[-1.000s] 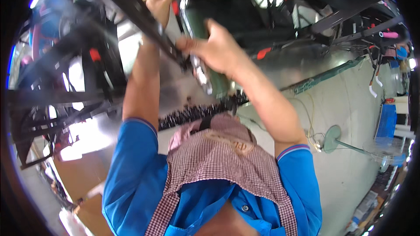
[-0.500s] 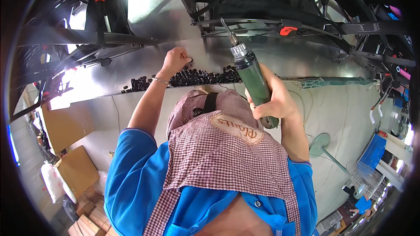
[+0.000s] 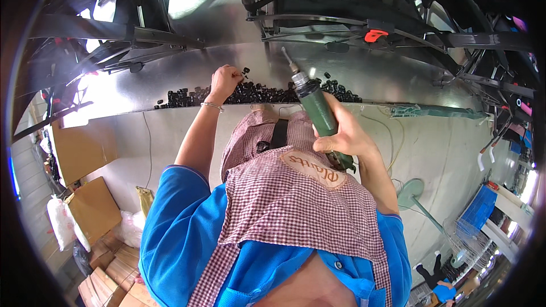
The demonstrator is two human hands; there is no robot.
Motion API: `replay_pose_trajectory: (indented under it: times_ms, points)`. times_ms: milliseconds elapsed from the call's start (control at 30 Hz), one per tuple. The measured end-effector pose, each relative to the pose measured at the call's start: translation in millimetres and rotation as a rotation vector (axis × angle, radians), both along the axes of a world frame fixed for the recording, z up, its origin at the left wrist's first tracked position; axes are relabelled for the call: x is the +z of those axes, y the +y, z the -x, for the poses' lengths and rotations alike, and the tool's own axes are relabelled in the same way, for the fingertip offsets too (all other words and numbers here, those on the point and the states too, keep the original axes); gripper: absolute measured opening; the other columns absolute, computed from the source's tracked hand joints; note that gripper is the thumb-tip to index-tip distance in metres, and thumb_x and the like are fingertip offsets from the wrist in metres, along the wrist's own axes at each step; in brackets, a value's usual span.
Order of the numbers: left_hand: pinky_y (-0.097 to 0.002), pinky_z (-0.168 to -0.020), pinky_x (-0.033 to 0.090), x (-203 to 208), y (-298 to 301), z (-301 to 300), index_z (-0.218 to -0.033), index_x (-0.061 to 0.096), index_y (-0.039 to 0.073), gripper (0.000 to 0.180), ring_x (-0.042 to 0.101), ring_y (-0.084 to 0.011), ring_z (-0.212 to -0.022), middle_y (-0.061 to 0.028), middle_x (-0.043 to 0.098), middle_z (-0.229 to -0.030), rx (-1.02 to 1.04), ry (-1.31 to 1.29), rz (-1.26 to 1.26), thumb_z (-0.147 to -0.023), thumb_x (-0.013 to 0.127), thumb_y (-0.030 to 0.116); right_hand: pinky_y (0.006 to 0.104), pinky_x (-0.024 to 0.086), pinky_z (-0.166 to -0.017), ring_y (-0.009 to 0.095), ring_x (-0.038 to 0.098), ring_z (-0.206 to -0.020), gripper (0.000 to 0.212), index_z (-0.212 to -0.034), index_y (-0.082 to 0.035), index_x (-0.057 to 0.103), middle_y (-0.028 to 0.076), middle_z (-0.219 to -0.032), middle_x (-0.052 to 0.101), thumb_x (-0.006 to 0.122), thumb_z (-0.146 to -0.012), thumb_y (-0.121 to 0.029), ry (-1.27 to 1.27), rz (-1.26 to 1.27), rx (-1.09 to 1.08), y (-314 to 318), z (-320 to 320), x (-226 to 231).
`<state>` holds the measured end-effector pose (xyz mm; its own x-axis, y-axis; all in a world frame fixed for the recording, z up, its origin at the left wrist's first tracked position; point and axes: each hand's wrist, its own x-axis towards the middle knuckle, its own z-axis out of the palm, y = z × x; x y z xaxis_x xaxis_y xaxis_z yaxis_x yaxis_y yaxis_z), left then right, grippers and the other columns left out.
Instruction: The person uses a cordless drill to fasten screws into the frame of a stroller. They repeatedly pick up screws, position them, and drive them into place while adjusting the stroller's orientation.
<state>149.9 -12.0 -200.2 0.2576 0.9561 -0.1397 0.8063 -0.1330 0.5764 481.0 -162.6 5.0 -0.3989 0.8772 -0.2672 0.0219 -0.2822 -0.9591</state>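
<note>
My right hand [image 3: 346, 131] is wrapped round a green power screwdriver [image 3: 317, 111], its bit tilted up and to the left. Over a heap of small black plastic parts [image 3: 267, 95] along the bench's near edge, my left hand [image 3: 226, 81] has its fingertips pinched together. A small black part [image 3: 245, 71] shows right at those fingertips. The metal bench [image 3: 216, 57] runs under the heap and beyond it.
Black folding frames [image 3: 352, 20] with a red lever [image 3: 375, 36] stand across the bench's far side. Cardboard boxes [image 3: 94, 216] lie at the lower left. A green fan [image 3: 410, 192] stands on the floor at right; another person [image 3: 441, 290] is at the far lower right.
The screwdriver in my right hand has come down and slightly left, its bit dropping away from the black frame. My left hand stays over the heap, its fingers shifted slightly.
</note>
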Motion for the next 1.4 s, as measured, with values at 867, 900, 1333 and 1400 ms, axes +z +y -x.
replay_pose_trajectory:
  times_ms: [867, 900, 1333, 1400]
  points:
    - [-0.0330, -0.081, 0.045, 211.2, -19.1, -115.9, -0.097, 0.056, 0.006, 0.014, 0.056, -0.0198, -0.088, -0.0101, 0.061, -0.093, -0.184, -1.450, 0.442, -0.099, 0.056, 0.020, 0.0278, 0.049, -0.059, 0.011, 0.058, -0.067, 0.089, -0.134, -0.002, 0.043, 0.005, -0.085, 0.060, 0.089, -0.059, -0.014, 0.354, 0.226, 0.226, 4.7, -35.3, 41.7]
    - [-0.0312, -0.081, 0.046, 219.7, -17.6, -121.1, -0.096, 0.056, 0.005, 0.015, 0.056, -0.0180, -0.089, -0.0102, 0.062, -0.095, -0.211, -1.430, 0.429, -0.099, 0.057, 0.020, 0.0280, 0.048, -0.054, 0.011, 0.056, -0.061, 0.080, -0.126, -0.003, 0.045, 0.005, -0.077, 0.059, 0.086, -0.058, -0.008, 0.442, 0.287, 0.186, 1.3, -37.7, 49.4]
    - [-0.0250, -0.064, 0.056, 371.7, 72.7, -314.9, -0.144, 0.031, -0.006, 0.058, 0.068, -0.0182, -0.076, -0.0139, 0.066, -0.099, -0.504, -0.662, 0.004, -0.095, 0.058, 0.011, 0.0264, 0.049, -0.063, 0.011, 0.058, -0.074, 0.102, -0.139, -0.003, 0.037, 0.002, -0.085, 0.057, 0.093, -0.054, -0.015, 0.547, -0.102, -0.145, -40.9, -104.3, 66.6]
    - [-0.0262, -0.056, 0.056, 368.1, 98.9, -358.0, -0.147, 0.026, -0.005, 0.067, 0.068, -0.0190, -0.068, -0.0138, 0.067, -0.093, -0.492, -0.453, -0.096, -0.092, 0.062, 0.010, 0.0270, 0.050, -0.058, 0.014, 0.060, -0.068, 0.107, -0.139, -0.002, 0.035, 0.005, -0.087, 0.059, 0.095, -0.051, -0.014, 0.563, -0.132, -0.161, -42.8, -106.6, 58.8]
